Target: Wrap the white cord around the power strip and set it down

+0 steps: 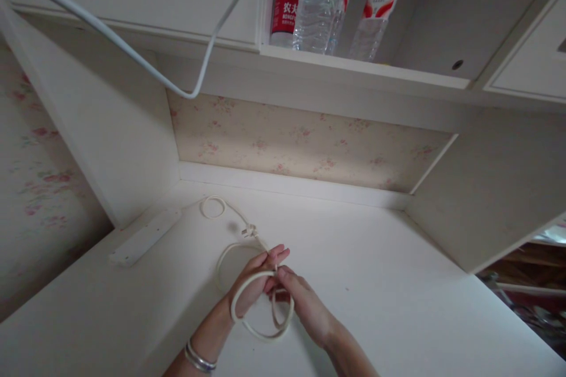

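Note:
A white power cord (262, 339) hangs in loops between my two hands above the white desktop. My left hand (254, 283) has the cord running across it, gripped near the fingers, with a couple of fingertips sticking out. Beside it my right hand (307, 303) pinches the cord between thumb and fingers at the top of the loop. Just beyond my fingers is the cord's plug (250, 231), its prongs facing left. Further left, the white power strip (145, 238) lies on the desktop, and a small cord loop (213, 207) lies between it and the plug.
The white desktop (375, 294) has side panels and a floral-papered back wall (283, 138). Overhead, a shelf (354, 68) holds several plastic bottles (318, 6). A bent pale rod or tube (132, 56) crosses the upper left, close to the camera.

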Tool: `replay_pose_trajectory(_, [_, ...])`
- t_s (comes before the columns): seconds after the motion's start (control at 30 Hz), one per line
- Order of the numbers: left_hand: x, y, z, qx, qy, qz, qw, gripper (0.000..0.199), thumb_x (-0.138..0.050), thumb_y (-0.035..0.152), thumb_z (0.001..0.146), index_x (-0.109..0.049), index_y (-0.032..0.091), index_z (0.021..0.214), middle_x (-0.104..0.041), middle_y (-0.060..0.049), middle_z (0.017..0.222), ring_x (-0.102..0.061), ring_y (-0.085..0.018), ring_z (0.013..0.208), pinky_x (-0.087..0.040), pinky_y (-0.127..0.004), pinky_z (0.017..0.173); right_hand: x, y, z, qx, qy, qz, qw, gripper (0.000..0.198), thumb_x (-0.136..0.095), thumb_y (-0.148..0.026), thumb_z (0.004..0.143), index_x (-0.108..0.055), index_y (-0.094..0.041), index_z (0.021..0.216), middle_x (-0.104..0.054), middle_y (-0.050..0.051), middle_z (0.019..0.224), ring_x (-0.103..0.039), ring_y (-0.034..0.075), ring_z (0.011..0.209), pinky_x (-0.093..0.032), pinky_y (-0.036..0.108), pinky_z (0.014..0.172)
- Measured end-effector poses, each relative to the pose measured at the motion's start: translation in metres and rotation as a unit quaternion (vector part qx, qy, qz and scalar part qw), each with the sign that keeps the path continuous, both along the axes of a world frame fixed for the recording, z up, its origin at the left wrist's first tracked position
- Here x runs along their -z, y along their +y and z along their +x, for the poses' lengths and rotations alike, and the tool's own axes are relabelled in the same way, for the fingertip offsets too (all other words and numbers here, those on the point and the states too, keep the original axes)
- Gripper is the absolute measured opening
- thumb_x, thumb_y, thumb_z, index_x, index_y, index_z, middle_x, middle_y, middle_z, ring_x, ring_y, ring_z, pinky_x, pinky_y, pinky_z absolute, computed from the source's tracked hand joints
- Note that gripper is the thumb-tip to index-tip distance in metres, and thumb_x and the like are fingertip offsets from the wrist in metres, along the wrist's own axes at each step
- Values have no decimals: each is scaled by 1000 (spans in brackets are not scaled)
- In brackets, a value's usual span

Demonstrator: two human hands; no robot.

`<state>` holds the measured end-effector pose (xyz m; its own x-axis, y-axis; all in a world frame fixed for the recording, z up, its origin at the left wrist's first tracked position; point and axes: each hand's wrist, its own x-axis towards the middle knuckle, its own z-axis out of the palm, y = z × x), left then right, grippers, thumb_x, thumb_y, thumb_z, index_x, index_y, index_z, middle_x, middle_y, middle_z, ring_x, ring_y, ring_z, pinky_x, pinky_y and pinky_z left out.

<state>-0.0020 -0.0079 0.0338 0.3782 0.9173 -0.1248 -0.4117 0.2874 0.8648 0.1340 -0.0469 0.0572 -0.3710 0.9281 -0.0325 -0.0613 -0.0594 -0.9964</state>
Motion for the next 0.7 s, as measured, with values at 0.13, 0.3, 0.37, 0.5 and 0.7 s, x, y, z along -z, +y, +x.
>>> replay_pose_trajectory(0.13, [3, 2, 3, 7, 10, 33, 999, 47, -62, 50, 79, -69, 12, 105, -69, -17, 104, -62, -26, 100, -47, -35, 86, 8, 7, 2, 58, 40, -21, 997, 34, -53, -46, 86, -64, -16, 74, -51, 1, 69, -48, 14, 64, -44, 26, 62])
replay_pose_trajectory(0.3, [5, 9, 1, 10, 40, 22, 999, 50, -53, 55, 83, -69, 10, 99, -71, -15, 94, -66, -22, 77, -49, -32, 73, 3, 19, 21, 162, 131, -54, 977, 21, -58, -36, 80, -61, -17, 70, -40, -5, 56, -38, 10, 50, -35, 22, 48])
replay_pose_trajectory(0.37, [3, 8, 0, 1, 75, 8, 997, 57, -47, 60, 85, -68, 8, 98, -71, -16, 91, -67, -21, 71, -49, -33, 72, -3, 27, 37, 219, 164, -51, 960, 19, -61, -35, 76, -63, -16, 73, -43, -5, 56, -36, 9, 49, -34, 22, 47])
replay_pose_trajectory(0.5, [1, 0, 1, 72, 77, 40, 994, 60, -38, 60, 88, -65, 8, 100, -71, -16, 86, -67, -21, 71, -48, -34, 75, -11, 46, 81, 331, 202, -64, 920, 16, -67, -31, 68, -59, -17, 68, -54, -3, 64, -38, 7, 47, -37, 23, 45])
replay_pose_trajectory(0.7, [8, -9, 3, 159, 148, 121, 969, 40, -54, 47, 86, -64, 13, 105, -71, -12, 91, -66, -17, 74, -45, -27, 70, 5, 61, 163, 456, 182, -27, 871, 14, -62, -28, 67, -53, -19, 70, -53, -4, 62, -37, 7, 43, -39, 23, 41])
